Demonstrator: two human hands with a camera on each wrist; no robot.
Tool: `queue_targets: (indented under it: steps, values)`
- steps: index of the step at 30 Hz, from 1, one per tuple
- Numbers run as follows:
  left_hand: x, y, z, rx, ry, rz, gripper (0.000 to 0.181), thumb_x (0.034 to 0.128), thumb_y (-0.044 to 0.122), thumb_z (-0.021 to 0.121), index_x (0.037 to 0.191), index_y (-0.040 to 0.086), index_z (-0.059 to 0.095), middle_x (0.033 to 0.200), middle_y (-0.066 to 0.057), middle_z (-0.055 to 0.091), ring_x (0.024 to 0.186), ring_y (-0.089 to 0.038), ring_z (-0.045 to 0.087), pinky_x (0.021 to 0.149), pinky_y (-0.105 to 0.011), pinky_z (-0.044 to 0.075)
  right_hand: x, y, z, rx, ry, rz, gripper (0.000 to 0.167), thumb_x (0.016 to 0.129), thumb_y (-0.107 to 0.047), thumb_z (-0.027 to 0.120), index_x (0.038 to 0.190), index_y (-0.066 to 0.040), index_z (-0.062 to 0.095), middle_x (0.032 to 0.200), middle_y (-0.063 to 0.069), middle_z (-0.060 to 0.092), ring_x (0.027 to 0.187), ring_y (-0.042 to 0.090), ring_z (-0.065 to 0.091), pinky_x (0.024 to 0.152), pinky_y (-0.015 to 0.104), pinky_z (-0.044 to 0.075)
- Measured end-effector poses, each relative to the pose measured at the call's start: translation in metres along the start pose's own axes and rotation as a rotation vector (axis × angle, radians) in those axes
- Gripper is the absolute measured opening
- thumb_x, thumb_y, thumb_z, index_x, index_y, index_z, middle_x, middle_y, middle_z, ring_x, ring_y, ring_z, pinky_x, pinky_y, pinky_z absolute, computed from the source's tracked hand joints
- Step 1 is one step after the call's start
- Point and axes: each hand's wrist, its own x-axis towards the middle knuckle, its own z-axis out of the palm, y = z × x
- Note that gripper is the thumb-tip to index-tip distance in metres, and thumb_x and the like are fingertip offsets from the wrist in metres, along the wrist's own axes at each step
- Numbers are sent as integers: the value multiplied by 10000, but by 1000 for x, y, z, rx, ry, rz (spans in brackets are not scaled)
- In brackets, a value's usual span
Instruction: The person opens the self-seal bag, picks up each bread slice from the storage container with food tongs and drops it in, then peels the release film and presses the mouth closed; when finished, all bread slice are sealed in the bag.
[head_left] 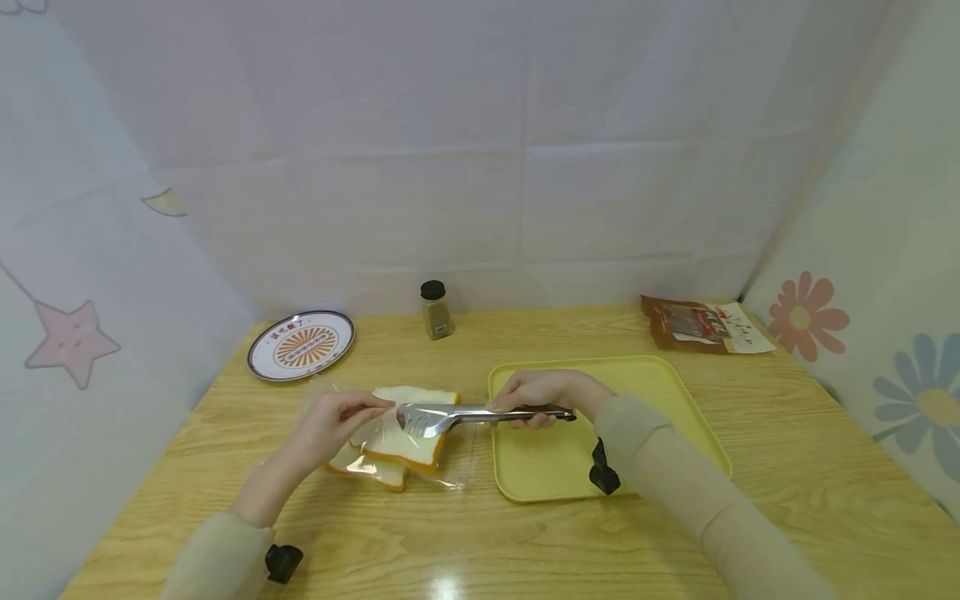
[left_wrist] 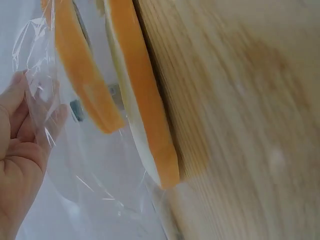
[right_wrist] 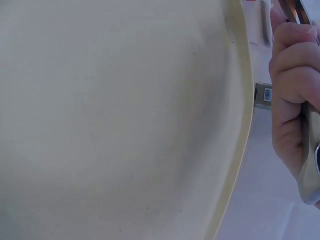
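My right hand (head_left: 546,398) grips metal tongs (head_left: 474,413) by the handles, above the tray's left part. The tongs' slotted head lies over the upper bread slice (head_left: 405,443), a white square with an orange-brown crust. In the left wrist view that slice (left_wrist: 85,75) is raised, with a gap between it and the lower slice (left_wrist: 150,115), which lies near the table. My left hand (head_left: 330,427) pinches the thin edge of a clear plastic bag (left_wrist: 42,107) around the slices. Whether the tongs' lower arm passes under the slice is hard to see.
A yellow tray (head_left: 540,483) lies beneath my right forearm. Behind the bread stand a patterned plate (head_left: 262,354) at the left and a black-capped jar (head_left: 437,312). At the back right lies a brown-and-white food packet (head_left: 697,327). Cloth walls border the wooden table (head_left: 360,550).
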Motion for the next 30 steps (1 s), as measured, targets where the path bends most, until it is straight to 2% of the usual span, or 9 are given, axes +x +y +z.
queue_targets:
  steps: [3, 6, 8, 12, 16, 20, 22, 26, 30]
  values:
    - [-3, -2, -3, -3, 13, -31, 117, 856, 48, 661, 946, 77, 730, 959, -71, 731, 856, -45, 666, 712, -178, 568, -1, 2, 1, 31, 5, 14, 403, 957, -325, 543, 1101, 39, 641, 579, 18, 511, 357, 75, 293, 340, 205, 283]
    - [-5, -3, -6, -45, 11, -54, 109, 841, 43, 676, 928, 81, 730, 967, -78, 729, 870, -37, 664, 719, -167, 566, -1, 3, 2, 58, -3, 18, 412, 963, -330, 531, 1134, 30, 637, 578, 16, 498, 358, 78, 281, 337, 207, 278]
    - [-4, -1, -6, -93, -4, -52, 103, 843, 38, 673, 926, 69, 724, 995, -92, 726, 896, -45, 670, 737, -167, 565, 1, 3, 2, 49, -8, 5, 406, 966, -327, 526, 1130, 26, 639, 578, 12, 498, 358, 74, 283, 339, 205, 280]
    - [-1, 4, -2, -126, -10, -26, 99, 844, 40, 667, 929, 58, 716, 1014, -110, 720, 911, -124, 692, 770, -171, 562, 5, -1, 5, 4, -1, -14, 404, 960, -332, 537, 1062, 43, 646, 564, 7, 504, 357, 64, 297, 339, 199, 280]
    - [0, 5, -1, -113, -4, -43, 89, 838, 36, 674, 907, 71, 718, 1007, -104, 724, 901, -146, 698, 754, -172, 565, 8, -3, 7, 14, -22, -10, 417, 962, -337, 531, 1077, 51, 634, 582, 6, 502, 366, 63, 296, 344, 192, 284]
    - [0, 5, -3, -78, -8, -96, 88, 831, 42, 687, 876, 108, 723, 1000, -65, 730, 897, -112, 698, 739, -159, 560, 7, -1, 5, 20, -29, 1, 410, 970, -331, 518, 1090, 43, 633, 585, 10, 491, 362, 71, 284, 339, 201, 282]
    - [0, 5, -3, -73, -8, -91, 84, 826, 42, 692, 867, 108, 724, 994, -67, 731, 895, -119, 701, 740, -158, 559, 7, -1, 5, 0, -17, 8, 405, 967, -335, 523, 1069, 39, 641, 576, 9, 492, 358, 71, 286, 338, 203, 282]
    - [2, 5, 0, -142, -12, -72, 76, 829, 28, 683, 875, 79, 716, 1007, -117, 721, 909, -120, 699, 758, -168, 563, 10, -6, 7, -52, -18, -18, 414, 964, -346, 525, 1058, 35, 654, 567, 2, 494, 356, 61, 300, 343, 194, 288]
    - [1, 4, 3, -198, -11, -81, 76, 837, 5, 665, 880, 53, 704, 1019, -155, 711, 945, -111, 687, 789, -159, 553, 13, -12, 11, -65, -18, -36, 415, 964, -354, 524, 1080, 19, 664, 558, -5, 491, 353, 52, 307, 343, 183, 295]
